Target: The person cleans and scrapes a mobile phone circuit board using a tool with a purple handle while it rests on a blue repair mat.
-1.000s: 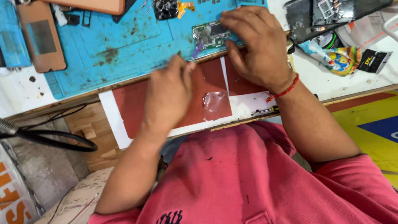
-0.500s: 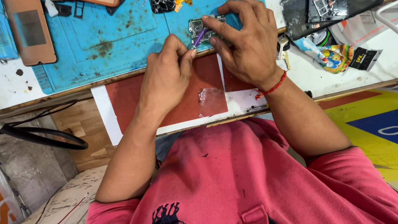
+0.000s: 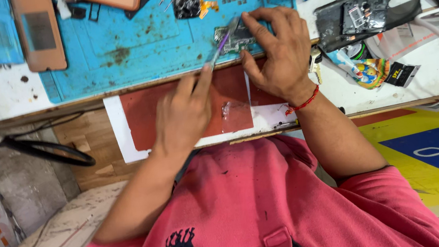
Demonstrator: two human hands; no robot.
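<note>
Two hands were at work over one small part. Your right hand (image 3: 278,55) lay spread over the far side of a small circuit board (image 3: 231,37), fingers and thumb curled down and pinning its edges against the blue work mat (image 3: 122,57). Your left hand (image 3: 184,108) was closed around a slim tool with a purple shaft (image 3: 221,45), gripped pen-fashion between thumb and fingers.

The board sat near the front edge of the mat, just beyond the red sheet (image 3: 145,113) — ahead and to the right of your left hand, directly under your right. The tool's long axis ran diagonally, up and to the right from your left hand, its tip at the board's near-left corner. Whether the tip touched the board could not be determined. Your right hand was the nearer to the board — in contact with it.
</note>
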